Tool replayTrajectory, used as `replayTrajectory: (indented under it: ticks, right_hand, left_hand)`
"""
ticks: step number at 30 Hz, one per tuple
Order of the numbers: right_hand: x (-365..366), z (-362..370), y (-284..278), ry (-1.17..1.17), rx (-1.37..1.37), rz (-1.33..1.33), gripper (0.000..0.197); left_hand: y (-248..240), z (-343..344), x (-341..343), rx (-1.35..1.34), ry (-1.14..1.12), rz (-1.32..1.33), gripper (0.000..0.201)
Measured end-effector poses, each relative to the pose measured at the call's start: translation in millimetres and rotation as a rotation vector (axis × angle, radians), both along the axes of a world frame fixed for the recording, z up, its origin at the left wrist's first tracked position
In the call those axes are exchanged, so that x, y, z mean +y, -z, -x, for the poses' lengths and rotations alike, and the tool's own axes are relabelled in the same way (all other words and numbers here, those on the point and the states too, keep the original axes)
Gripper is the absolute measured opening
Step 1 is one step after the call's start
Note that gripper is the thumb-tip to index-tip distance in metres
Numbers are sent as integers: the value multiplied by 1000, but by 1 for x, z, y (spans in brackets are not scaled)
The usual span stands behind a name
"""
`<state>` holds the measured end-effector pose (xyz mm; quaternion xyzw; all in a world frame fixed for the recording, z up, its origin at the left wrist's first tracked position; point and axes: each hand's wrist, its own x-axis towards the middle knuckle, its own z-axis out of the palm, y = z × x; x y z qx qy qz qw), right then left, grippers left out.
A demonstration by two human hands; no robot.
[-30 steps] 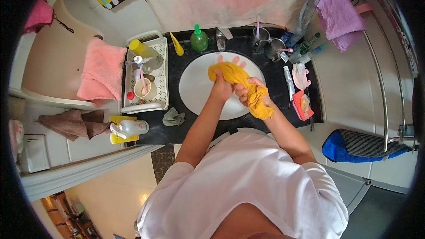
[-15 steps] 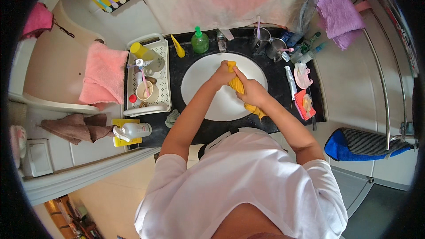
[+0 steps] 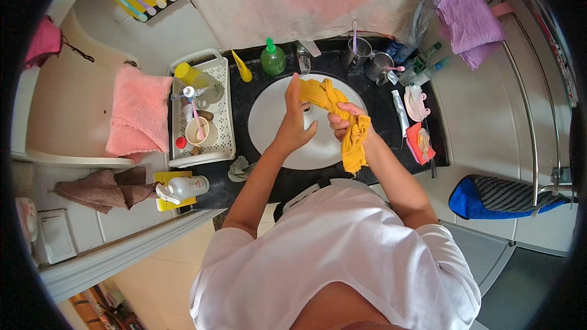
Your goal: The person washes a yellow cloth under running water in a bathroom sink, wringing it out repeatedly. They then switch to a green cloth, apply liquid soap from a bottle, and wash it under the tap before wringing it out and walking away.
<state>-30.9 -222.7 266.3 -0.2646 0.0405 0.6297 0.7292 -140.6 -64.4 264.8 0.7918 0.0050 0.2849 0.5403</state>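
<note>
A twisted yellow cloth (image 3: 353, 150) hangs over the white oval washbasin (image 3: 266, 125), its lower end trailing over the near rim. My right hand (image 3: 359, 127) is closed round its middle. My left hand (image 3: 295, 123) is open, fingers stretched upward and thumb apart, right beside the cloth's loosened far end. Whether the left fingertips still touch the fabric is hard to make out. Between the hands the basin's drain shows. Behind the basin stands the tap (image 3: 304, 56).
Left on the black counter (image 3: 241, 88) is a white basket (image 3: 229, 116) of toiletries, with a green pump bottle (image 3: 273, 61) and yellow tube (image 3: 243, 67) nearby. Metal cups (image 3: 380, 67) and a toothpaste tube (image 3: 400, 112) stand right. A grey rag (image 3: 239, 170) lies near the front edge.
Both hands gripped the tightly twisted cloth before. Now the left hand has let go and opened, moving slightly left and nearer, and the cloth has partly untwisted in the right hand.
</note>
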Motion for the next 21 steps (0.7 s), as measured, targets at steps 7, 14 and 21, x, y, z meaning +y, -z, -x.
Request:
replayTrajectory:
  ticks: [7,14,21]
  right_hand:
    - [-1,15,-4,-251,54,-145,29]
    - [-7,25,-48,-317,-232,52,41]
    - [-9,3,-41,-332,-747,230,52]
  left_hand:
    - [-6,-26,26,-341,-154,-740,50]
    - [-29,-42,48,-423,-98,-1010,21]
    - [-25,-46,48,61,144,-936,13]
